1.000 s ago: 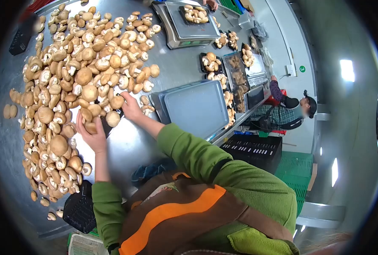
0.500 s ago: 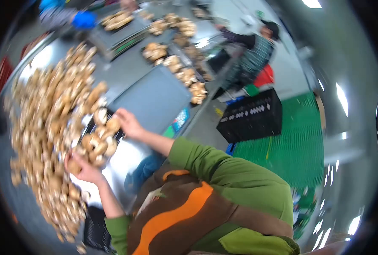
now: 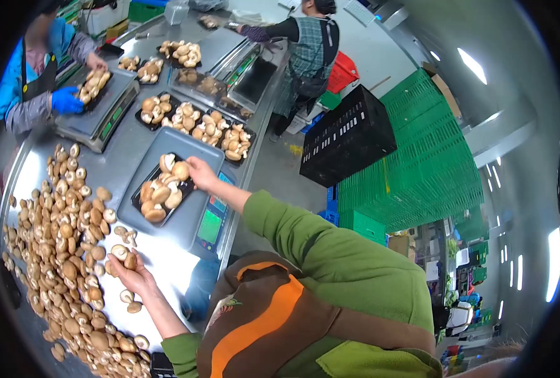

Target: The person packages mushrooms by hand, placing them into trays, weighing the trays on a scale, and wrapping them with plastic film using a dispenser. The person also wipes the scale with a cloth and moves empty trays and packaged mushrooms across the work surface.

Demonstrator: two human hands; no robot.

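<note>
My right hand (image 3: pixel 203 174) grips the edge of a black tray (image 3: pixel 188 187) filled with shiitake mushrooms (image 3: pixel 160 192). That tray rests on the grey platform of a scale (image 3: pixel 142 165), its thumb side close to one cap. Lower down, over the bare metal beside the pile, my left hand (image 3: pixel 135 275) is curled around a couple of mushrooms (image 3: pixel 130 259), one showing its pale underside. A large heap of loose mushrooms (image 3: pixel 66 264) spreads along the left of the metal table. Two stray mushrooms (image 3: pixel 130 302) lie just below my left hand.
Several filled trays (image 3: pixel 195 126) stand beyond my scale. Across the table, a person in blue gloves (image 3: pixel 67 101) holds a tray over another scale (image 3: pixel 107 120). A second person (image 3: pixel 308 57) works at the far end. A black crate (image 3: pixel 349 135) and green crates (image 3: pixel 412 157) are at right.
The tray has moved from beside the heap onto the scale, with my right hand at its edge. My left hand has come away from the tray. The view has shifted.
</note>
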